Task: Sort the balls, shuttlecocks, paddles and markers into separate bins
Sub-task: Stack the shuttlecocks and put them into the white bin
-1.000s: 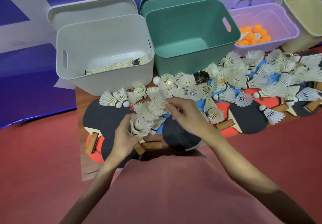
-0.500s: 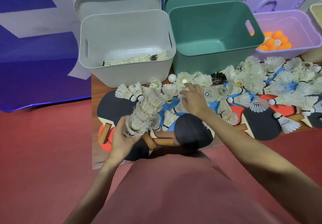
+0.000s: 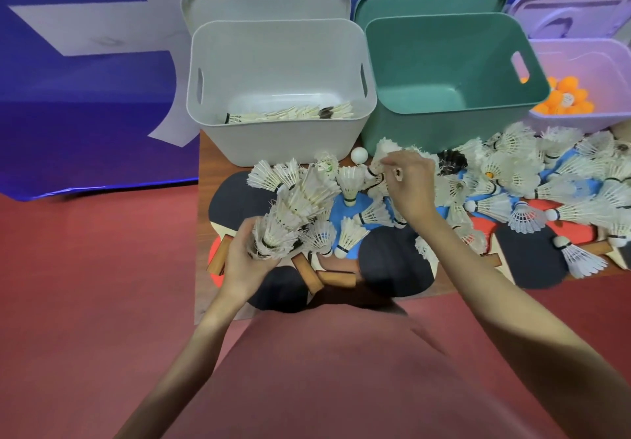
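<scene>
My left hand [image 3: 244,261] grips a nested shuttlecock stack [image 3: 290,213] near the table's left edge; my right hand [image 3: 408,184] pinches another shuttlecock [image 3: 384,155]. I'd seat it cork-first, straight, before filling the grey bin [image 3: 280,145].

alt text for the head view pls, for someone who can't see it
A person's left hand grips a nested stack of shuttlecocks while the right hand pinches another shuttlecock from a pile over paddles; grey bin, green bin and purple bin stand behind.
</scene>
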